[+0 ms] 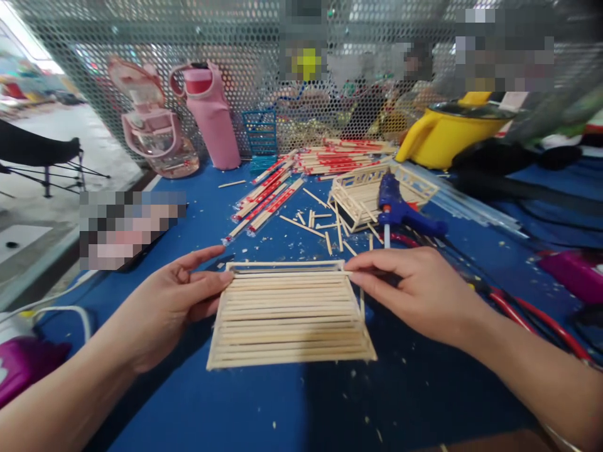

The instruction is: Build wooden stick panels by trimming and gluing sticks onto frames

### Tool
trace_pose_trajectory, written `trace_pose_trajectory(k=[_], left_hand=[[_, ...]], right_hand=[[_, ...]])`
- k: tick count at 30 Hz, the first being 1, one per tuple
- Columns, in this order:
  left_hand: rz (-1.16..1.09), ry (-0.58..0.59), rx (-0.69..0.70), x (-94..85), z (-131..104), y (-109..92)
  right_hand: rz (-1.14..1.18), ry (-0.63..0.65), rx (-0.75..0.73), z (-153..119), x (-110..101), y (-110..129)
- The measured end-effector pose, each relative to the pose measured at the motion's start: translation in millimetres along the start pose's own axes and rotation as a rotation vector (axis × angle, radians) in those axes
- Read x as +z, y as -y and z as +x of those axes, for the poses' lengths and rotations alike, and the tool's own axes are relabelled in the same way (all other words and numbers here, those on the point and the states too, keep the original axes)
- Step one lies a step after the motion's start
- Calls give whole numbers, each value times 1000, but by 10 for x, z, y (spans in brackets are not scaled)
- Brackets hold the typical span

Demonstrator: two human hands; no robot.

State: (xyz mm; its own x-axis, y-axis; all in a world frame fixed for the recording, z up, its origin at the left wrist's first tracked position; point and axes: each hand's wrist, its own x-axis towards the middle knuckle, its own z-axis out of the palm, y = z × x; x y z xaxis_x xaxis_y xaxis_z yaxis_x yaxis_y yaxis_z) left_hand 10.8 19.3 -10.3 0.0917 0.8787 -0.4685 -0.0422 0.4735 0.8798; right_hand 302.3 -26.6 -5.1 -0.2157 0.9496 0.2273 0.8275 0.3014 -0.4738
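A flat panel of pale wooden sticks [287, 320], laid side by side in a frame, sits before me on the blue table. Near its far edge a narrow gap shows between the sticks. My left hand [172, 292] grips the panel's far left corner, thumb on top and index finger stretched past it. At the far right corner, my right hand [405, 282] pinches the panel between thumb and index finger. A blue glue gun [400, 210] with a white glue stick stands just beyond my right hand. Behind it is an open-topped stick tray [358, 210] with lattice sides.
Red-labelled packs of sticks [277, 204] and loose offcuts lie on the blue table [226, 414]. Farther back are a pink bottle [217, 125], a clear bottle [162, 147], a small blue chair-shaped rack [260, 135] and a yellow pot [443, 135]. Red-handled pliers [541, 320] lie right.
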Motion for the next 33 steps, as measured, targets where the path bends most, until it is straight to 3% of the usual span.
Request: trace_pose_trajectory(k=[9,15,18,20,22,23,25,28,30,33], left_hand=[[38,15,15,9,-7,-6],[175,-22,154,-55,25,-3],[479,-167,385,-111,-40,-35],[712,-443,662,-74,-211,-59],[878,-682,1013,76,-486,-45],[955,-640,1175,194,-643,-17],[1111,-332,1374,477,-939,80],[1165,1,1248,839,-1229,277],[1083,78,1142,953,-1312,404],[1028,172,1076,972,-1358,545]], right_hand=[[-34,-7,-60,15,24,75],[-49,-147,-32,41,-84,68],[-63,-135,-116,18,-172,140],[-104,-122,-177,-53,-239,252],[-154,-107,-243,-181,-296,401],[-176,-99,-274,-265,-314,480],[-208,-91,-318,-456,-324,629],[-204,-123,-341,-768,-268,783],[-179,-152,-341,-970,-196,835],[-158,-162,-294,-1224,-85,880]])
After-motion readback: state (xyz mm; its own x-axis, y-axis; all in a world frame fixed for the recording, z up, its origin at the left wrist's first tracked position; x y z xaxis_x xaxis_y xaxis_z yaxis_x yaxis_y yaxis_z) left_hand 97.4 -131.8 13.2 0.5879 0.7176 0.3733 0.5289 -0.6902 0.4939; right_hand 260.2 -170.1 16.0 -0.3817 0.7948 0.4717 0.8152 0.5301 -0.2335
